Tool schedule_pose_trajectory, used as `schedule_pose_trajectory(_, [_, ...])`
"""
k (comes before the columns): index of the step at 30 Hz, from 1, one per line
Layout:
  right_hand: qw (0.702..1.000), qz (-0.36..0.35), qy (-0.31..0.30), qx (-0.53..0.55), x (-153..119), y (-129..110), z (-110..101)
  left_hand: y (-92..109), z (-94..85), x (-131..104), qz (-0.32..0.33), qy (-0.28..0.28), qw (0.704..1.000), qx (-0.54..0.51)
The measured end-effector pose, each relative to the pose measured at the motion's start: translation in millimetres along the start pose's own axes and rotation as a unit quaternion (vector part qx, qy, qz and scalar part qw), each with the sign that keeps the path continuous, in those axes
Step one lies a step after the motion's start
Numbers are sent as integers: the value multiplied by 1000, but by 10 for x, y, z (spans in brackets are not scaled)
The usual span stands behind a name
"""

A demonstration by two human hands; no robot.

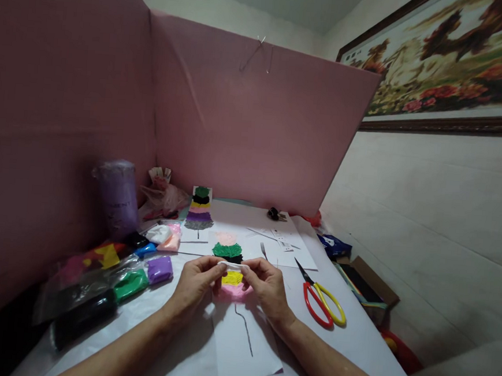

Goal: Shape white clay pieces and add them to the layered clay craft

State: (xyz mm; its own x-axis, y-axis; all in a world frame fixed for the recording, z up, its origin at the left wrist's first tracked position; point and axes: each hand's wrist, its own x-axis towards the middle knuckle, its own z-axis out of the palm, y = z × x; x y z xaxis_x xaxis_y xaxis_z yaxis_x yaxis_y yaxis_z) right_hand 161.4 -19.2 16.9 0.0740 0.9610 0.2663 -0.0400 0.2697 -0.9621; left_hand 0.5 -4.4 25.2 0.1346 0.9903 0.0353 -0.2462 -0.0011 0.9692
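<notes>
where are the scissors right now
In the head view, the scissors lie open on the table's right side, just right of the fork and the right hand.

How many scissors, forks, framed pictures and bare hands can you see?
Scissors: 1
Fork: 1
Framed picture: 1
Bare hands: 2, the left hand and the right hand
Total: 5

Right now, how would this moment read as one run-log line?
left hand: pinching white strip | right hand: pinching its other end | below: sheet with coloured bands | scissors: unheld
</notes>
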Motion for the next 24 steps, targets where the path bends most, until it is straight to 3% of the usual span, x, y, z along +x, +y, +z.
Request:
schedule_pose_trajectory(3, [997, -4, 75, 13, 109, -19, -85, 19, -110, 105, 4, 67, 997, -37])
schedule_pose_trajectory(7, [995, -5, 95, 18, 210, -45, -161, 76, -201, 207, 21, 93, 995, -43])
schedule_pose_trajectory(15, [999, 0, 38, 4, 110, -151, 1, 220, 65, 94, 29, -18, 999, 6])
schedule_pose_trajectory(24, [998, -52, -16, -10, -2, -243, 55, 235, 168, 51, -6, -52, 997, 48])
